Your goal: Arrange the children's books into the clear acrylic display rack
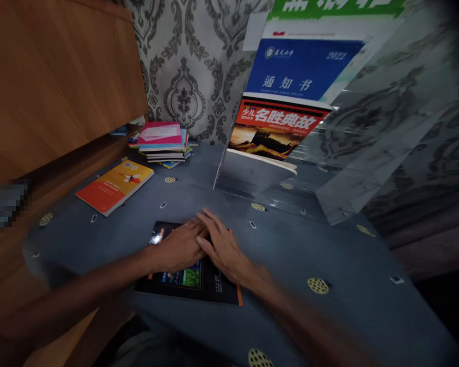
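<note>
Resting flat on a dark book (191, 285), both hands lie side by side with fingers stretched out and their inner edges touching. The left hand (179, 247) covers the upper left part of the cover, and the right hand (224, 250) lies just beside it, its fingers slightly overlapping the left fingertips. Neither hand pinches anything; the palms press down on the cover. The book lies near the front edge of the counter (329, 244), which is covered by a blue-grey cloth with round yellow dots.

Toward the left edge lies an orange book (115, 186), flat and well apart from the hands. At the back left corner stands a stack of books (162, 142) with a pink one on top. Behind the hands, toward the back edge, a clear stand (344, 153) leans against the patterned wall, holding a red book (277, 127) and a blue booklet (302, 69) above it.
</note>
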Action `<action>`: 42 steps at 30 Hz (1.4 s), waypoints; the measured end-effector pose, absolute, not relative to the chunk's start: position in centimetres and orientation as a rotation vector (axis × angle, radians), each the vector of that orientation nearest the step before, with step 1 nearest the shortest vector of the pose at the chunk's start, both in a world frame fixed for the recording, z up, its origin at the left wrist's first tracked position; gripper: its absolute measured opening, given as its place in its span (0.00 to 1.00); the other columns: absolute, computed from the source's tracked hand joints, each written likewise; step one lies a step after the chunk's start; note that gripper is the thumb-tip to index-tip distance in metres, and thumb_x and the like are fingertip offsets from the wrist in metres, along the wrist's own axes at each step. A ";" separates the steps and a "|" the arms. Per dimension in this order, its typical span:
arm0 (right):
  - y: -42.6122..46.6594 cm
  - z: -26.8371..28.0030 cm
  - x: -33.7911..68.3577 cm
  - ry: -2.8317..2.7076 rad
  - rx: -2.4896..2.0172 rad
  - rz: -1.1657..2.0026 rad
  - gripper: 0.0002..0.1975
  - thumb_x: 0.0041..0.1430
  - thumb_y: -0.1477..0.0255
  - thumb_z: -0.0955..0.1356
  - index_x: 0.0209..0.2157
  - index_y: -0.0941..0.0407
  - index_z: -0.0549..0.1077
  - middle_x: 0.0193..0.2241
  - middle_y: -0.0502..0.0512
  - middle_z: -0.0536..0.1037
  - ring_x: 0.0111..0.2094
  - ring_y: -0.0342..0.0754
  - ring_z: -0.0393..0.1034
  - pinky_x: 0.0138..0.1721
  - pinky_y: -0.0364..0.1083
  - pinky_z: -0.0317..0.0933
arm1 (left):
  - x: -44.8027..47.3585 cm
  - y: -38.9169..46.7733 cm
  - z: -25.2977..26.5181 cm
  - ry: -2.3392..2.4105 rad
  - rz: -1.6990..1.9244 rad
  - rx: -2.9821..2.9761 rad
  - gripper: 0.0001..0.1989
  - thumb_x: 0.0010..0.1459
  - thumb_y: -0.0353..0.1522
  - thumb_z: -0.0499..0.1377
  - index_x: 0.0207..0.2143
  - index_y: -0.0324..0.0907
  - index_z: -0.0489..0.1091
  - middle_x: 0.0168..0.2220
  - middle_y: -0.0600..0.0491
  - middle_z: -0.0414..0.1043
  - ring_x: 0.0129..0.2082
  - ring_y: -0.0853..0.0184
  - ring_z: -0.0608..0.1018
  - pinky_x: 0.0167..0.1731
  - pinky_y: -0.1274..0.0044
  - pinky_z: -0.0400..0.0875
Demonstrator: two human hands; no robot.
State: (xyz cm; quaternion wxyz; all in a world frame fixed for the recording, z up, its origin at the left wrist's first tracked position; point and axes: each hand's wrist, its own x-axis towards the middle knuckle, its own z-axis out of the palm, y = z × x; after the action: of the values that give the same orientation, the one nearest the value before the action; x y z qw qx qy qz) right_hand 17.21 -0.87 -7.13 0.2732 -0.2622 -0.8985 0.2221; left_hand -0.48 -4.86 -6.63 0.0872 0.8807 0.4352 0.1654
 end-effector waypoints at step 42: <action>-11.4 -6.6 11.4 -2.894 0.066 -0.049 0.23 0.75 0.65 0.57 0.64 0.61 0.63 0.68 0.57 0.64 0.69 0.50 0.55 0.69 0.55 0.50 | -7.6 -7.8 -7.3 1.682 0.480 2.483 0.31 0.71 0.50 0.42 0.65 0.42 0.63 0.68 0.44 0.62 0.69 0.58 0.63 0.68 0.57 0.55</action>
State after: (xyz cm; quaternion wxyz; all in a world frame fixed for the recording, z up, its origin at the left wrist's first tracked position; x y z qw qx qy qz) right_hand 11.45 -11.37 -6.59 0.1228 0.0226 -0.9920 -0.0166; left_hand -7.60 -7.79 -7.28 0.0519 0.8164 0.5531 0.1577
